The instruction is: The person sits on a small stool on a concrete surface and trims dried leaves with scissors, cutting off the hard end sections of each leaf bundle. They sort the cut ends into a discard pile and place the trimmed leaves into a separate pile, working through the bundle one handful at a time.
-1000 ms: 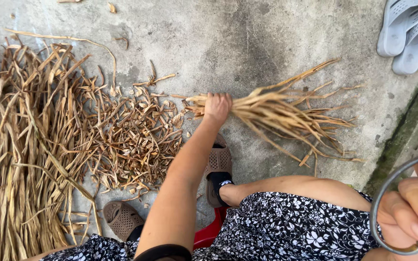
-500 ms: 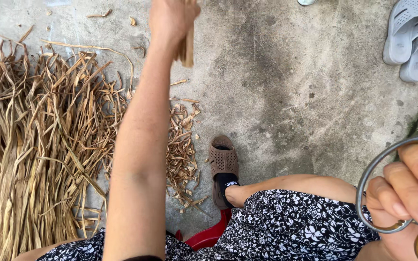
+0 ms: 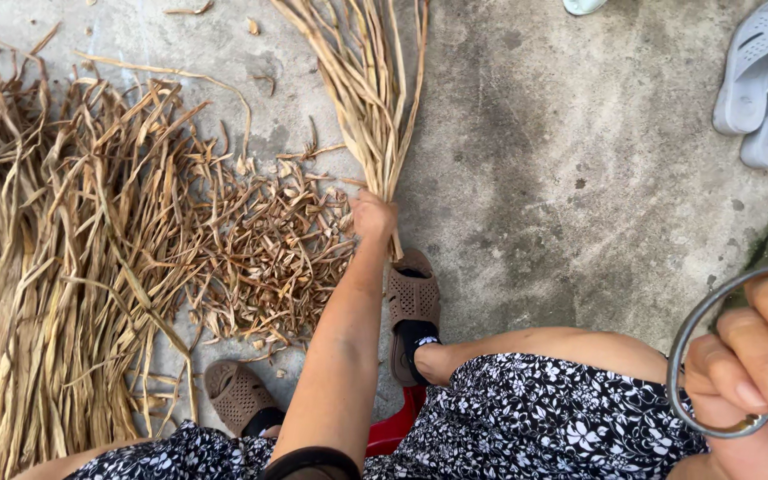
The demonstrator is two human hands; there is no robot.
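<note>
Where our left hand (image 3: 373, 216) closes around their lower ends, the dry tan stalks (image 3: 366, 80) fan upward over the concrete floor (image 3: 562, 178). Our right hand (image 3: 762, 356) curls through a metal ring (image 3: 688, 338), perhaps a scissor handle. Loose clippings (image 3: 260, 258) and a long straw pile (image 3: 55, 267) lie left; grey sandals (image 3: 766, 84) sit far right.

Left hand (image 3: 372, 216): closed around the base of a bundle (image 3: 362, 80) of dry straw-coloured stalks, which fans away across the concrete floor (image 3: 562, 160).
Right hand (image 3: 762, 373): at lower right, fingers through a metal ring handle (image 3: 704, 342).
Pile (image 3: 55, 267): long dry stalks, left.
Scraps (image 3: 268, 258): short cut pieces, between pile and left hand.
Brown sandals (image 3: 412, 307): on both feet.
Grey slippers (image 3: 762, 84): upper right, well apart.
Floral dress (image 3: 526, 427): bottom edge.
</note>
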